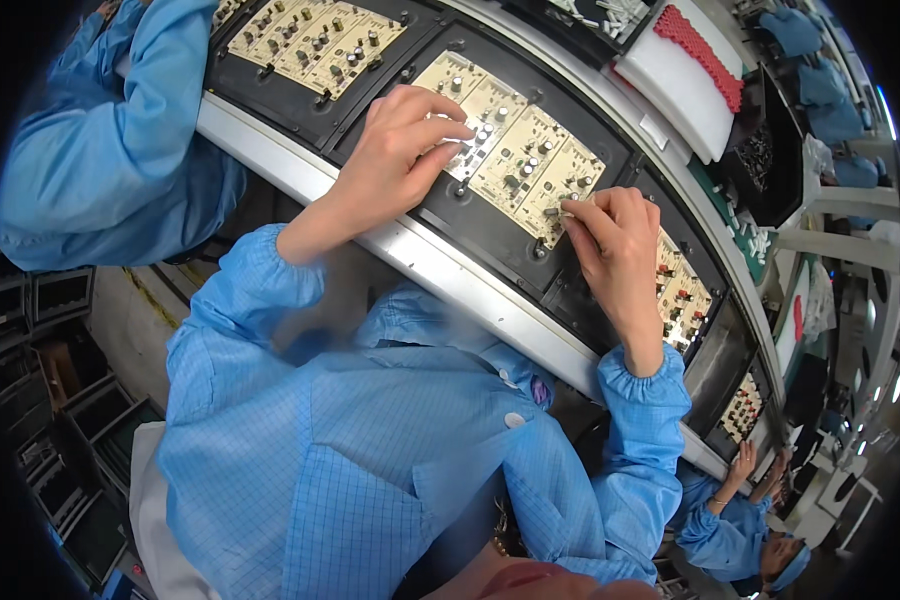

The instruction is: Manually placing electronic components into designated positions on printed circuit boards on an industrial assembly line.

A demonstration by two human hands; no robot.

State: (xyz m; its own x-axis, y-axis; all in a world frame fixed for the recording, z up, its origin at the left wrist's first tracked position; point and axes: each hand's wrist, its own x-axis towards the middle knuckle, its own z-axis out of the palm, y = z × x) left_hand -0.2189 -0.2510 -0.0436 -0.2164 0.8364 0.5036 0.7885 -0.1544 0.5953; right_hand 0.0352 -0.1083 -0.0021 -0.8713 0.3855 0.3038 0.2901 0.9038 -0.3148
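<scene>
A cream circuit board panel with small upright cylindrical capacitors lies in a black carrier tray in front of me. Over its left part is my left hand, thumb and fingers drawn together low among the parts; whatever they hold is hidden. At the panel's right corner my right hand pinches with thumb and forefinger beside a small capacitor. I cannot make out what lies between those fingertips.
A metal rail runs along the near side of the line. Other populated boards sit to the left and right. Beyond are a white foam block and a black parts bin. Co-workers in blue sleeves work on both sides.
</scene>
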